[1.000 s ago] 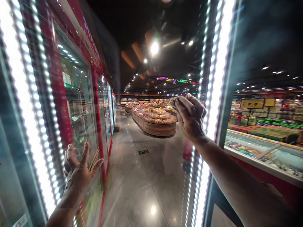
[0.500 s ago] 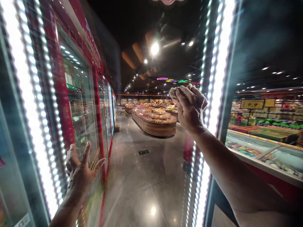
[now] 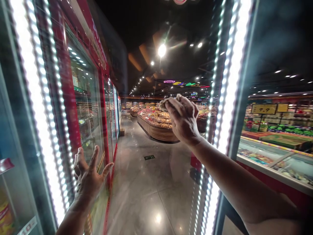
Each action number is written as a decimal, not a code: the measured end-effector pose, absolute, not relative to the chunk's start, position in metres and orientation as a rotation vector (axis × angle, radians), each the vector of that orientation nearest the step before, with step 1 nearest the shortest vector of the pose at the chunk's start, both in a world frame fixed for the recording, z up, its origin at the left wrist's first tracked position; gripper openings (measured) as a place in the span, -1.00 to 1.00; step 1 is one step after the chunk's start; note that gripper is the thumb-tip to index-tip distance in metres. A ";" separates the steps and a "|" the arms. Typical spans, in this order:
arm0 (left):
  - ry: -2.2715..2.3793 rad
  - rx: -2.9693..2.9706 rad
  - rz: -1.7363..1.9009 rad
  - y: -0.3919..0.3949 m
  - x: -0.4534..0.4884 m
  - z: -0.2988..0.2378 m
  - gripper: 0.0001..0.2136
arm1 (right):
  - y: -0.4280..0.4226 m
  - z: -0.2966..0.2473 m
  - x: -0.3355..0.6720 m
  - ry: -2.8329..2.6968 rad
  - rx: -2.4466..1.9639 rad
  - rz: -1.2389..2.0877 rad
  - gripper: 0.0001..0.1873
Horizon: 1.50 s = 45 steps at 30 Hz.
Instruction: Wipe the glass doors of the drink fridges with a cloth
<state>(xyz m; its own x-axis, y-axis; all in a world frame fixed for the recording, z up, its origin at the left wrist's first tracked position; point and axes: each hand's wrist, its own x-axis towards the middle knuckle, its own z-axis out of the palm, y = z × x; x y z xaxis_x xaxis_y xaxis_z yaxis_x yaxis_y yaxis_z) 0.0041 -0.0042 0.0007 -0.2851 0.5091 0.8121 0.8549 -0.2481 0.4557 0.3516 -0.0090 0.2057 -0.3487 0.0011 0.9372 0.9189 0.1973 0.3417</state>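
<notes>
In front of me is a glass door whose pane I look through, with bright light strips along its sides. My right hand is raised near the middle and presses a greyish-brown cloth on the pane. Most of the cloth is hidden behind the fingers. Lower on the left, my left hand has its fingers spread and holds nothing. It is close to the left light strip; whether its fingertips touch the glass I cannot tell.
Red-framed glass-door coolers line the left side. A wood-panelled display island stands on the grey floor beyond the pane. At the right is a chest freezer with a yellow price sign above it.
My right hand has moved left and slightly down with the cloth. My left hand stays spread, and the whole view has shifted a little.
</notes>
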 end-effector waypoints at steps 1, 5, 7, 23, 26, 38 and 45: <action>-1.697 -1.647 -1.537 -0.004 0.004 0.001 -0.21 | -0.009 0.206 0.349 -1.619 -0.884 -1.303 -0.47; -1.709 -1.653 -1.516 -0.005 0.003 0.002 -0.26 | -0.006 0.213 0.341 -1.567 -0.905 -1.281 -0.47; -1.727 -1.653 -1.506 -0.005 0.002 0.002 -0.25 | -0.004 0.216 0.333 -1.501 -0.924 -1.259 -0.49; -1.609 -1.624 -1.570 0.000 -0.006 0.001 -0.27 | -0.001 0.207 0.290 -1.819 -0.788 -1.338 -0.50; -1.540 -1.630 -1.553 0.001 -0.009 0.004 -0.28 | 0.002 0.217 0.287 -1.736 -0.836 -1.289 -0.50; -1.479 -1.634 -1.542 0.013 -0.031 -0.005 -0.45 | 0.005 0.214 0.255 -1.770 -0.857 -1.227 -0.44; -1.425 -1.580 -1.575 0.023 -0.039 -0.006 -0.12 | 0.012 0.199 0.232 -1.882 -0.734 -1.287 -0.45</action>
